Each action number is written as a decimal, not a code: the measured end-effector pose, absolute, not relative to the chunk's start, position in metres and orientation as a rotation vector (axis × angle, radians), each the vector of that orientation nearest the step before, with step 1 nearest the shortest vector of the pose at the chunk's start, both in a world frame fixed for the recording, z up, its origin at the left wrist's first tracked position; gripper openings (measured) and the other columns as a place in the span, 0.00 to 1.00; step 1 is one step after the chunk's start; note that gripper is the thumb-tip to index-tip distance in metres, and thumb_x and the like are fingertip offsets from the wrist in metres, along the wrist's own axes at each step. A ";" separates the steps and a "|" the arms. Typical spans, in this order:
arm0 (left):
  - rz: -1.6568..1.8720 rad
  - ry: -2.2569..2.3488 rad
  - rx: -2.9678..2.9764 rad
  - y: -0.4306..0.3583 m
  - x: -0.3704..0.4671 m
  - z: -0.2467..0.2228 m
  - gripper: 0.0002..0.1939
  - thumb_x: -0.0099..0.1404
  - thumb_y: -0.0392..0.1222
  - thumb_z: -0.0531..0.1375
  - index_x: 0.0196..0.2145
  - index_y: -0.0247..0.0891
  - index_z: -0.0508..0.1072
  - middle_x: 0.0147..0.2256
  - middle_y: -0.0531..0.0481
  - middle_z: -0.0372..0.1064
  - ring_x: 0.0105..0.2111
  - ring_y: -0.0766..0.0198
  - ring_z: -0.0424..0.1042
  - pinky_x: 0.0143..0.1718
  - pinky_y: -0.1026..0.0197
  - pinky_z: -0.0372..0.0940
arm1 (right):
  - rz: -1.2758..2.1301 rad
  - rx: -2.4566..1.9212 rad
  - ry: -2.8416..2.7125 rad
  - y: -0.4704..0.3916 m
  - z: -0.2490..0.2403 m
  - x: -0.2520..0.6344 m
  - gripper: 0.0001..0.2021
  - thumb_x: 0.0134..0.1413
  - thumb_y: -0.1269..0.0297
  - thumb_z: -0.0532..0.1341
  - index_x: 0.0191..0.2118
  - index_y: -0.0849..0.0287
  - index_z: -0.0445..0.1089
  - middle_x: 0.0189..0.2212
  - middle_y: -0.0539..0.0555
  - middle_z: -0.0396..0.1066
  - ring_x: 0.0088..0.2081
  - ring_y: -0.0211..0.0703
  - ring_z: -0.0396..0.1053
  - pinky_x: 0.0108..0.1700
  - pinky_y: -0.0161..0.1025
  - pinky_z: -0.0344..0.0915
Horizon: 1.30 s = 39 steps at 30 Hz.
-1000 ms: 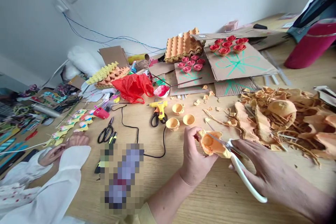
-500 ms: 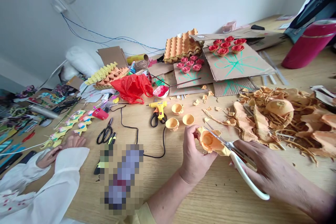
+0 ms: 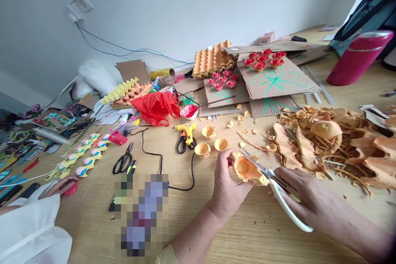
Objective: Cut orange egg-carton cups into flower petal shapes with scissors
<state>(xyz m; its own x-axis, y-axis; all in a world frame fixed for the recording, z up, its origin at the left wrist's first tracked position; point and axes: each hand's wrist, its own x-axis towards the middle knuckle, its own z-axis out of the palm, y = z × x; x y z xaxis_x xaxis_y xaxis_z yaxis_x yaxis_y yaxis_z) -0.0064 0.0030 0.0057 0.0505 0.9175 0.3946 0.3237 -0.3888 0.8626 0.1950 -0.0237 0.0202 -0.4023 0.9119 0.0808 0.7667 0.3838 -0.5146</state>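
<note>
My left hand point(image 3: 227, 187) grips an orange egg carton cup point(image 3: 247, 169) with a ragged rim, tilted so that its hollow faces me. White-handled scissors point(image 3: 286, 200) are in my right hand point(image 3: 305, 194), their blades lying across the cup's upper edge. Just beyond my left hand stand three trimmed carton cups point(image 3: 203, 149). To the right lies a heap of torn carton pieces and strips point(image 3: 309, 136), with small scraps point(image 3: 239, 118) scattered behind the cup.
A yellow glue gun point(image 3: 186, 130) rests near black scissors, its cord point(image 3: 161, 161) crossing the table. Red paper roses point(image 3: 260, 66) sit on cardboard sheets point(image 3: 278, 82). A pink bottle point(image 3: 359, 60) stands at right. At left, a co-worker's white sleeve point(image 3: 37, 231) reaches in beside painted carton strips point(image 3: 89, 159).
The co-worker's hands have drawn back left from the painted strips, and one is near something red. My hands keep their hold on cup and scissors. The view has shifted slightly.
</note>
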 end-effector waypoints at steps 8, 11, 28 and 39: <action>1.343 1.228 1.968 -0.001 -0.004 0.005 0.31 0.49 0.28 0.67 0.48 0.43 0.60 0.39 0.52 0.61 0.38 0.64 0.65 0.41 0.61 0.66 | 0.556 -1.470 -2.287 -0.026 0.016 0.193 0.14 0.65 0.53 0.51 0.32 0.55 0.62 0.26 0.52 0.69 0.27 0.44 0.67 0.31 0.41 0.62; 1.324 1.241 1.935 -0.001 -0.004 0.004 0.33 0.49 0.29 0.68 0.50 0.43 0.60 0.40 0.51 0.63 0.39 0.63 0.66 0.43 0.60 0.66 | 0.576 -1.479 -2.293 -0.027 0.017 0.193 0.12 0.64 0.55 0.54 0.31 0.54 0.60 0.25 0.50 0.68 0.26 0.42 0.66 0.30 0.39 0.61; 1.272 1.121 1.586 0.008 -0.005 0.013 0.34 0.55 0.40 0.70 0.54 0.42 0.58 0.44 0.44 0.72 0.42 0.59 0.73 0.44 0.58 0.68 | 0.760 -1.646 -2.203 -0.029 0.026 0.192 0.19 0.66 0.50 0.46 0.29 0.53 0.61 0.21 0.51 0.68 0.22 0.42 0.66 0.27 0.38 0.62; 1.317 1.286 1.755 0.002 -0.005 0.006 0.23 0.53 0.38 0.70 0.43 0.40 0.63 0.38 0.48 0.70 0.38 0.61 0.72 0.40 0.60 0.68 | 0.637 -1.606 -2.186 -0.032 0.019 0.185 0.14 0.66 0.54 0.50 0.30 0.53 0.58 0.22 0.49 0.68 0.25 0.42 0.67 0.28 0.37 0.59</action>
